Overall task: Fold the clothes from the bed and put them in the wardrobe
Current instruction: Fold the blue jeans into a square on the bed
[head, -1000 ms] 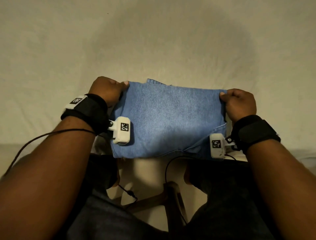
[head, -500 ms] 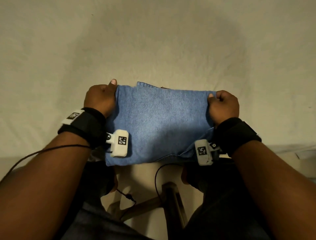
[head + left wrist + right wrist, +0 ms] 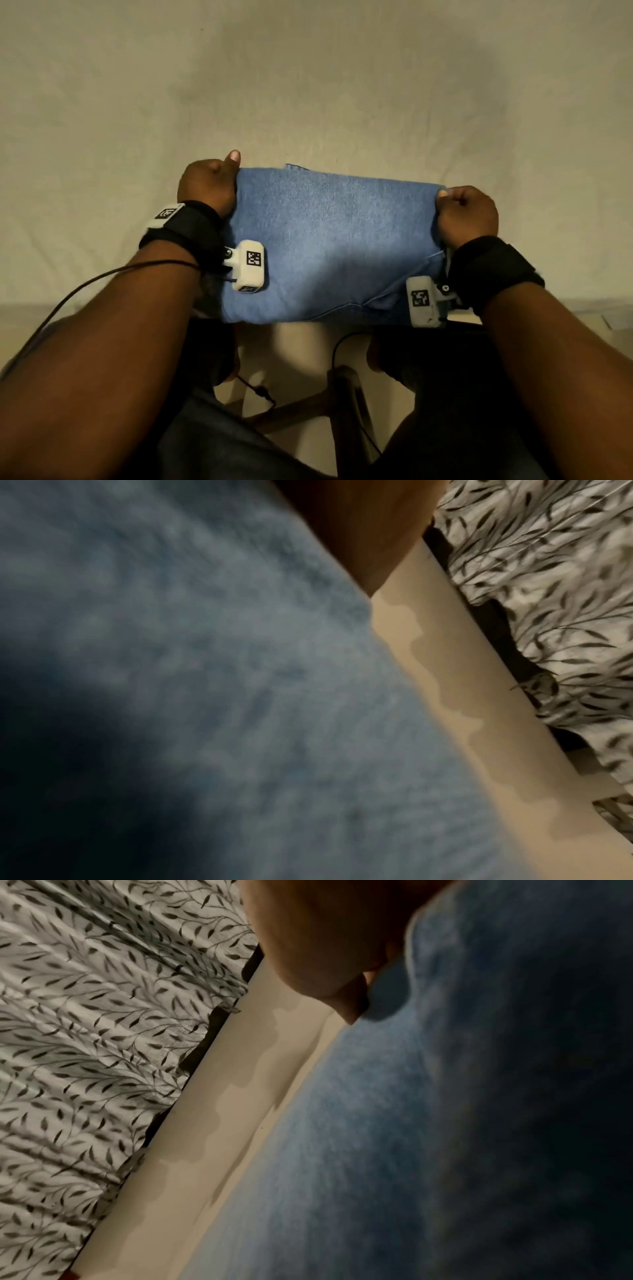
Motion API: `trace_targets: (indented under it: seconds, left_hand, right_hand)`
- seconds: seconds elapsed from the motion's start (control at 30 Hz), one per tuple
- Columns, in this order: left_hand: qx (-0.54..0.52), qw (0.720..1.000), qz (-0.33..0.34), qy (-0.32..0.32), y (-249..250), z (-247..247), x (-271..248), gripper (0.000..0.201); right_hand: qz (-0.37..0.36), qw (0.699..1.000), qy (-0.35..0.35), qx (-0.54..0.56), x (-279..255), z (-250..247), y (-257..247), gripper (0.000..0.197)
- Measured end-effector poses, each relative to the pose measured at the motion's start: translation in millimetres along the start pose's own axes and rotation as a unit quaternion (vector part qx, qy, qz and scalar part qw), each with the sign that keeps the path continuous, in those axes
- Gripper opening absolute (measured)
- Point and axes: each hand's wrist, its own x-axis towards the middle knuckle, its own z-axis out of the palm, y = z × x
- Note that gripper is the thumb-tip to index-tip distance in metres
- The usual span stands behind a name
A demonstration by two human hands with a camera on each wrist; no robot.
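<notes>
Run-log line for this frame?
left hand: grips jeans | right hand: grips jeans | jeans: folded, over bed edge

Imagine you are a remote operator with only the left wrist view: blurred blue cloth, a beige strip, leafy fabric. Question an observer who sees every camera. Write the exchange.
Operator: Who holds the cloth?
Observer: The left hand and the right hand each grip one far corner of the folded blue denim garment.
Operator: Is it lying flat?
Observer: Mostly: it lies on the beige bed sheet, with its near edge hanging off the bed's edge.
Operator: Is the left thumb clamped down?
Observer: No, the head view shows it sticking up past the corner.
</notes>
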Motion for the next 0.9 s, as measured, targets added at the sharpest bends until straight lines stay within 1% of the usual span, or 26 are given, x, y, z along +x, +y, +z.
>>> trace_targets:
  seconds: [0.03,0.07,0.1,0.13,0.17,0.2,0.23,0.27,0.3,0.33,0.37,0.43,0.47,0.53,0.6,0.67,0.7,0.77,0.9]
  left_hand:
    - [0.041,0.998,0.041,0.023,4,-6,-4,0.048]
    - [0.081,0.990,0.094,0.061,12,-13,-11,0.041]
    - [0.104,0.977,0.161,0.089,22,-18,-25,0.039]
    - [0.114,0.961,0.237,0.085,33,-18,-43,0.043]
    - [0.130,0.940,0.311,0.044,45,-12,-65,0.050]
    - [0.161,0.918,0.360,-0.038,55,1,-89,0.063]
    - [0.220,0.891,0.375,-0.132,57,19,-107,0.080]
    - [0.291,0.865,0.356,-0.202,56,38,-119,0.098]
    - [0.344,0.851,0.326,-0.225,49,54,-122,0.111]
    - [0.373,0.849,0.306,-0.214,40,64,-119,0.122]
    - [0.380,0.856,0.292,-0.196,32,68,-113,0.131]
    - [0.369,0.872,0.272,-0.173,22,69,-96,0.149]
    - [0.356,0.879,0.265,-0.173,21,68,-89,0.154]
    - [0.328,0.892,0.253,-0.180,19,64,-79,0.156]
    - [0.290,0.916,0.217,-0.175,13,52,-66,0.157]
    - [0.228,0.947,0.149,-0.173,2,40,-52,0.159]
    - [0.203,0.955,0.122,-0.176,-2,36,-47,0.160]
    - [0.182,0.960,0.105,-0.186,-7,34,-45,0.162]
    - [0.179,0.961,0.110,-0.182,-6,39,-43,0.161]
  right_hand:
    - [-0.002,1.000,0.021,0.004,-2,-3,-1,0.027]
    - [-0.022,0.999,0.039,-0.010,-5,-7,-3,0.046]
    - [-0.065,0.995,0.053,-0.045,-11,-10,-6,0.064]
    - [-0.128,0.986,0.056,-0.092,-20,-11,-9,0.077]
    - [-0.197,0.970,0.039,-0.133,-33,-8,-15,0.088]
    - [-0.258,0.951,0.002,-0.171,-46,1,-16,0.098]
    - [-0.305,0.925,-0.048,-0.222,-59,14,-17,0.106]
    - [-0.333,0.893,-0.094,-0.287,-68,30,-12,0.113]
    - [-0.343,0.864,-0.128,-0.346,-74,46,-4,0.119]
    - [-0.342,0.848,-0.149,-0.376,-75,58,3,0.123]
    - [-0.333,0.845,-0.157,-0.387,-75,65,8,0.126]
    - [-0.320,0.855,-0.137,-0.383,-68,71,14,0.133]
    - [-0.312,0.864,-0.126,-0.375,-63,71,14,0.137]
    - [-0.277,0.887,-0.120,-0.350,-54,67,13,0.143]
    - [-0.217,0.906,-0.148,-0.331,-41,59,13,0.145]
    - [-0.158,0.923,-0.182,-0.301,-29,48,14,0.143]
    - [-0.141,0.930,-0.192,-0.280,-24,44,16,0.143]
    - [-0.128,0.937,-0.207,-0.251,-19,42,20,0.143]
    - [-0.130,0.933,-0.225,-0.248,-15,43,21,0.144]
